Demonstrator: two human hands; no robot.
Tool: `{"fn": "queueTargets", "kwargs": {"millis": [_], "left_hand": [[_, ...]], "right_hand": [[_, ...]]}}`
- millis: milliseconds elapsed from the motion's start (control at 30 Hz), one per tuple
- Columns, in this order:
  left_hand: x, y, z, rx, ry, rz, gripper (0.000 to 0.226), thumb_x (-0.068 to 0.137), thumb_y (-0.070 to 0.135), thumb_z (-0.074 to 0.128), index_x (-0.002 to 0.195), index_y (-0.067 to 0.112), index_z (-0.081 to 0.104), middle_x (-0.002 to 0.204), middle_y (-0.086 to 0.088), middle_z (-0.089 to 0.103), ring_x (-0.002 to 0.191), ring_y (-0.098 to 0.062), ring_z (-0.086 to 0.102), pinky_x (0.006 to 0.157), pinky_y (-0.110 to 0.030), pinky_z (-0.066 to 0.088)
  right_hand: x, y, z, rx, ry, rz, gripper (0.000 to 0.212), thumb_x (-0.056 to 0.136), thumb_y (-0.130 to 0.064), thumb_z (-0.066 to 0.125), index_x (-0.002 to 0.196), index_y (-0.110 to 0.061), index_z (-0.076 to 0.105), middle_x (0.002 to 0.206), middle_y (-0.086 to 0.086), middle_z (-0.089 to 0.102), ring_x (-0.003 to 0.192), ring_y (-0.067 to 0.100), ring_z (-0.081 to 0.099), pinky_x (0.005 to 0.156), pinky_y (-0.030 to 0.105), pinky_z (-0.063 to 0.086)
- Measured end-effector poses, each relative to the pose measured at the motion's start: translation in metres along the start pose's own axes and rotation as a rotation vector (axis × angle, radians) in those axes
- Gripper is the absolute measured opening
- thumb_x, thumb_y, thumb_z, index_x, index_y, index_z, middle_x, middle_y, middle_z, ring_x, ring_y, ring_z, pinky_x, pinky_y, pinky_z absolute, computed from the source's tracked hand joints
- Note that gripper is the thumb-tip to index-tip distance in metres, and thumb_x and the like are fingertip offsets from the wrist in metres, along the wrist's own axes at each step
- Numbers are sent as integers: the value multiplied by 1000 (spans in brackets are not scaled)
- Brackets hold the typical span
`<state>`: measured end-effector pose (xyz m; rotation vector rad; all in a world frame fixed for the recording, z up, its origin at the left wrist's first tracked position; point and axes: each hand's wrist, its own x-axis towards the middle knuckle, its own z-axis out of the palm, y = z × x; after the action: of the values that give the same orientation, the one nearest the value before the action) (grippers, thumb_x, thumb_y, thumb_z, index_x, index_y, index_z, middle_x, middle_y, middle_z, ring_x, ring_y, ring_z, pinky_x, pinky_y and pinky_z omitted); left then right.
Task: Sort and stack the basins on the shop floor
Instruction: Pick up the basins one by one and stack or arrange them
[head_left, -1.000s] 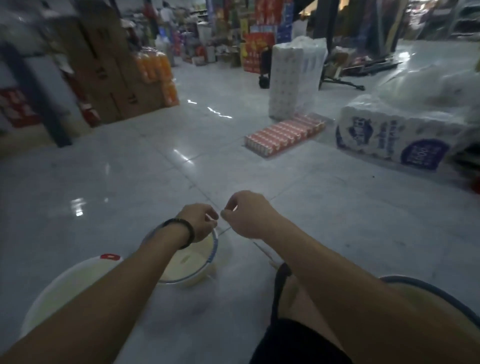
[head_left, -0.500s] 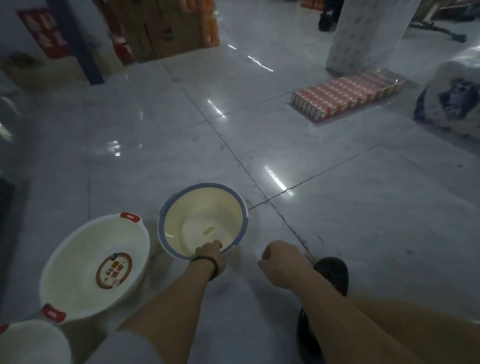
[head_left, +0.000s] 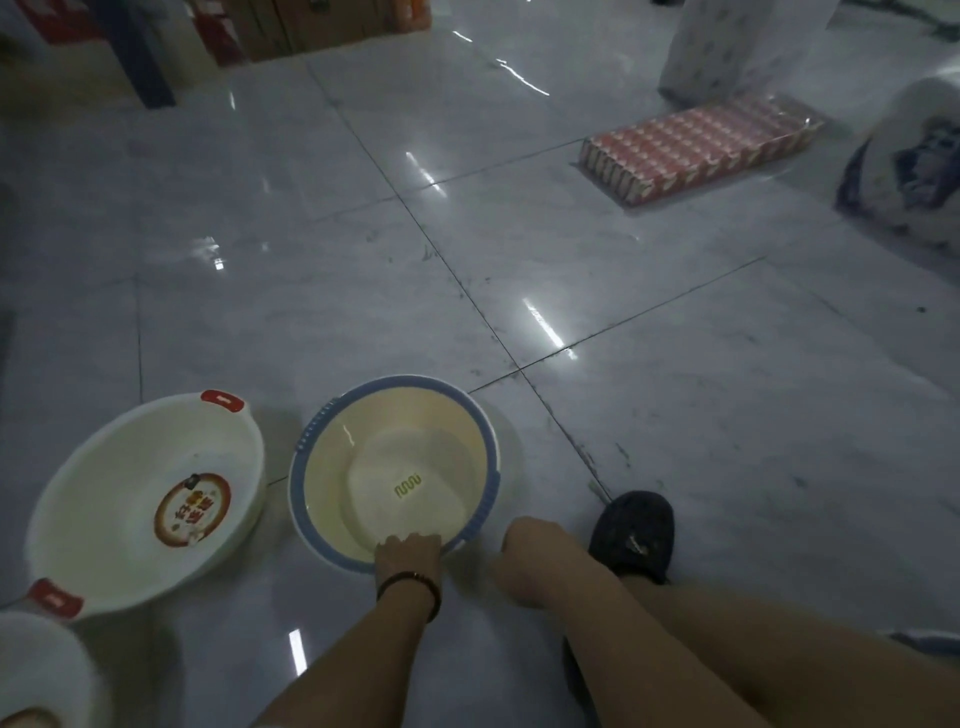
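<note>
Head camera looked down on a glossy tiled floor (head_left: 519, 234), where a cream basin with a blue rim (head_left: 332, 483) stood upright at about six o'clock, just in front of the person. The left hand (head_left: 408, 553), a dark wristband (head_left: 410, 584) behind it, gripped that basin's near rim, with its fingers pressed together and curled over the edge. The right hand (head_left: 530, 561) hung just off the basin at its four o'clock. Its fingers were curled under and hidden, so whether they pinched anything could not be told. A white basin with red handles (head_left: 104, 493) sat just beside the blue-rimmed one at its nine o'clock, and another white basin (head_left: 47, 670) showed partly at the frame's seven o'clock. A black shoe (head_left: 631, 535) rested at five o'clock, and a wrapped pack of red cartons (head_left: 696, 148) lay at two o'clock.
</note>
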<state>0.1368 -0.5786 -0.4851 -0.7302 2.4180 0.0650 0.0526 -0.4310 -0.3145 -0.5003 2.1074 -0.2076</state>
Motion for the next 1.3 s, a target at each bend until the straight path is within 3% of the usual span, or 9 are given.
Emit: {"fn": "queueTargets", "kwargs": {"millis": [267, 400, 533, 633, 833, 933, 1100, 1233, 1300], "left_hand": [[-50, 7, -61, -197, 233, 40, 19, 97, 29, 42, 97, 29, 61, 101, -4, 68, 91, -29, 67, 69, -34, 45], [-77, 15, -108, -199, 363, 107, 10, 87, 23, 49, 92, 29, 54, 94, -5, 67, 85, -32, 67, 62, -33, 42], [-114, 51, -172, -136, 544, 295, 13, 79, 28, 57, 92, 30, 58, 83, -2, 69, 74, -29, 67, 56, -32, 42], [-153, 95, -229, -61, 670, 456, 12, 82, 32, 60, 94, 30, 61, 80, -1, 66, 72, -29, 65, 55, -32, 39], [-256, 193, -316, 137, 832, 794, 12, 83, 29, 64, 83, 32, 53, 65, 1, 50, 59, -26, 51, 55, -32, 40], [-303, 243, -327, 205, 866, 935, 10, 89, 36, 63, 97, 29, 63, 79, -1, 65, 67, -26, 60, 58, -33, 41], [-349, 304, -326, -32, 426, 1101, 86, 67, 96, 37, 126, 40, 61, 134, 8, 61, 113, -21, 59, 93, -43, 51], [-324, 335, -321, -84, 740, 919, 69, 82, 74, 49, 137, 31, 50, 146, -6, 46, 131, -33, 42, 107, -49, 41], [-304, 354, -306, -80, 564, 728, 75, 87, 62, 56, 147, 21, 35, 150, -15, 36, 133, -39, 38, 107, -50, 41]], "right_hand": [[-24, 5, -2, 251, 230, 25, 11, 93, -28, 60, 91, -18, 60, 87, 1, 56, 74, 15, 54, 55, 26, 43], [-45, 10, -31, 632, 478, 70, 46, 87, -32, 67, 126, -7, 61, 109, 14, 65, 95, 29, 66, 82, 47, 60], [-87, 36, -84, 892, 609, 118, 75, 86, -49, 72, 141, -7, 46, 103, 4, 51, 80, 20, 55, 53, 34, 54], [-134, 69, -125, 963, 742, 90, 88, 86, -56, 73, 154, -15, 35, 129, 10, 52, 104, 31, 59, 58, 37, 55], [-250, 145, -171, 1155, 1054, 88, 35, 82, -33, 82, 108, -15, 67, 105, 11, 71, 87, 33, 72, 61, 54, 65], [-301, 196, -168, 1143, 1242, 130, 26, 81, -16, 77, 104, -13, 64, 98, 12, 70, 73, 32, 75, 48, 46, 63], [-366, 299, -133, 1036, 1435, 285, 23, 79, -15, 70, 101, -17, 63, 98, 10, 68, 78, 28, 68, 52, 40, 62], [-392, 376, -61, 998, 1412, 440, 28, 82, -16, 67, 104, -26, 55, 95, 1, 63, 78, 24, 66, 54, 39, 61], [-393, 404, -22, 975, 1388, 512, 35, 84, -18, 67, 117, -24, 57, 99, 1, 64, 81, 18, 63, 57, 32, 54]]}}
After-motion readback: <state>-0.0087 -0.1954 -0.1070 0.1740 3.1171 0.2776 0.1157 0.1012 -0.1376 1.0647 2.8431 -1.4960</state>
